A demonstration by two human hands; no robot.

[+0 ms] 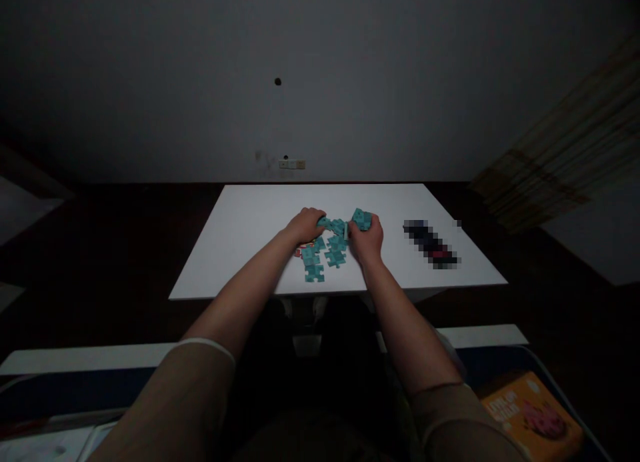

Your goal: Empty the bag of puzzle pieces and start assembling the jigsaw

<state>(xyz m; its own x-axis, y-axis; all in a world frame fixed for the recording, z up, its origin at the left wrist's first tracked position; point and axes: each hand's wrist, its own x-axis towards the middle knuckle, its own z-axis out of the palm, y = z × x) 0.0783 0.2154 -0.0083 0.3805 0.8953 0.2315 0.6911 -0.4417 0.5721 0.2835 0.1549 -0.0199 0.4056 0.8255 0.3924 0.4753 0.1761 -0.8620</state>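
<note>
Teal jigsaw pieces (336,243), white tabletop (240,235), grey wall (150,82) behind

This looks like a dim room in someone's home, with nothing about it of a lab or shop. The plain gray wall (200,82) is bare except for a small hole and a low wall switch plate (292,164). A woven blind (545,155) hangs at the right, and a snack-colored orange book (530,415) lies near the person. The small white table (240,229) holds jigsaw pieces (314,273), a homely pastime.
</note>
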